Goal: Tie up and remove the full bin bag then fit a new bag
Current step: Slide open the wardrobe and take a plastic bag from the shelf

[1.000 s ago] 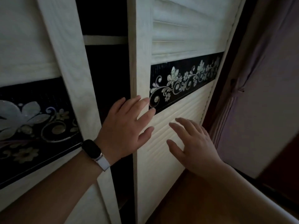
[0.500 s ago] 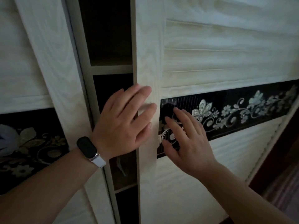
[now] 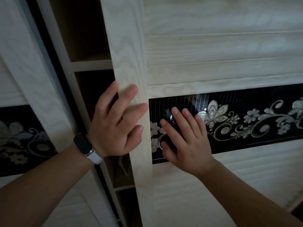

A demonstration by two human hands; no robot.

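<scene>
The pale whitewashed sliding door looks like matt wood-grain board, its upright frame showing swirling grain and its panels ridged in horizontal slats. Across it runs a glossy black band with pearly silver flowers, smooth enough to give reflections. The black wristband with a white strap has a dull screen and a smooth, rubbery-looking strap with a shiny metal link.

Dim light; pale wardrobe doors, floral band.
</scene>
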